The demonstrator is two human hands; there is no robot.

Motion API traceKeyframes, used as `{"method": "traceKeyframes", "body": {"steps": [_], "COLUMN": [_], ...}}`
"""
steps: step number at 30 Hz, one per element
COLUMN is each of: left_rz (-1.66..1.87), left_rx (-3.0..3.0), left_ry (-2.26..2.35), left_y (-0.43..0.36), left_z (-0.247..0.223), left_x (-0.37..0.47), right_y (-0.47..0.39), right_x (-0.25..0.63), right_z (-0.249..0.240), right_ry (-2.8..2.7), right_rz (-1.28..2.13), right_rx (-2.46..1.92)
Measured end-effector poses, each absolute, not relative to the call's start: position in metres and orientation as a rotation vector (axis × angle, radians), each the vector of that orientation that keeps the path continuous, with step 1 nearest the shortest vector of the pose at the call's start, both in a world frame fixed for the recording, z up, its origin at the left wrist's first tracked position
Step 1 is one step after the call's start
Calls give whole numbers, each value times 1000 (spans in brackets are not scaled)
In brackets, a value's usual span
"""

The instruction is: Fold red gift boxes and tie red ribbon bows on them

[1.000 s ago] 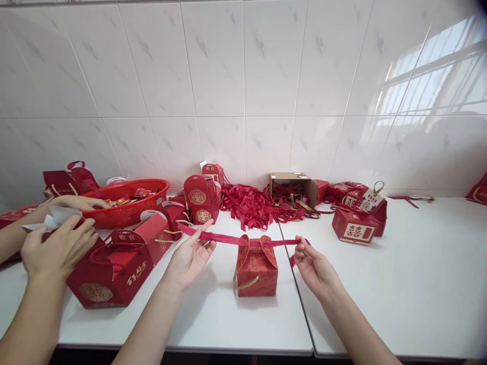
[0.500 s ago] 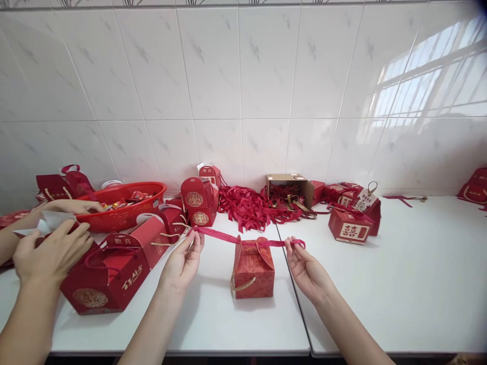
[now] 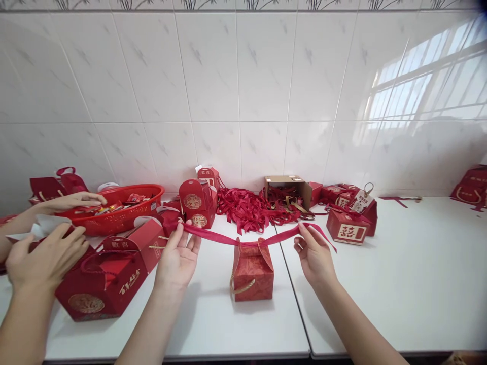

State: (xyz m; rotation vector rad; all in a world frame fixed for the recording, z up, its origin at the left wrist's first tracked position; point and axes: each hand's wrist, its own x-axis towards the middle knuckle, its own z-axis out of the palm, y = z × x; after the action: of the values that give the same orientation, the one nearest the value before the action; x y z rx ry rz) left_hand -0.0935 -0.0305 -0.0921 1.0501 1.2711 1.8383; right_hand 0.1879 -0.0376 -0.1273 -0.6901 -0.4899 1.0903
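A small red patterned gift box [image 3: 253, 278] with a gold cord handle stands upright on the white table in front of me. Across its top runs a dark red ribbon [image 3: 218, 236], passing between the box's raised flaps. My left hand [image 3: 178, 256] pinches the ribbon near its left end, left of the box. To the right of the box, my right hand [image 3: 315, 251] grips the other side between thumb and fingers, with a loose tail hanging past it. Both hands are raised a little above the table, and neither touches the box.
At left, another person's hands [image 3: 47, 258] hold a box with white paper and reach into a red basket [image 3: 114, 223] of wrapped sweets. Red gift boxes [image 3: 110, 284] stand nearby. A ribbon heap [image 3: 243, 208] and a cardboard box [image 3: 310, 191] lie by the wall. A finished-looking box [image 3: 350, 229] stands right.
My hands have moved slightly apart, and the ribbon now sags onto the box top. More of its tail hangs beyond my right hand. The other person's far hand has shifted over the basket.
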Motion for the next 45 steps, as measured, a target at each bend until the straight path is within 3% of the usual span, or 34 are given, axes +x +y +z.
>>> {"method": "traceKeyframes", "body": {"steps": [8, 19, 34, 45], "left_rz": [1962, 1885, 1596, 1413], "left_rx": [1224, 1239, 1307, 1713], "left_ry": [1144, 677, 521, 839], "left_y": [-19, -20, -22, -36], "left_z": [-60, -17, 2, 12], "left_x": [-75, -22, -4, 1], "right_y": [-26, -21, -21, -29], "right_x": [194, 177, 161, 157], "right_z": [-80, -19, -6, -5], "right_ry": [-814, -1128, -1220, -1548], "right_rz": [794, 827, 972, 1067], "right_rx": [-681, -623, -520, -459]}}
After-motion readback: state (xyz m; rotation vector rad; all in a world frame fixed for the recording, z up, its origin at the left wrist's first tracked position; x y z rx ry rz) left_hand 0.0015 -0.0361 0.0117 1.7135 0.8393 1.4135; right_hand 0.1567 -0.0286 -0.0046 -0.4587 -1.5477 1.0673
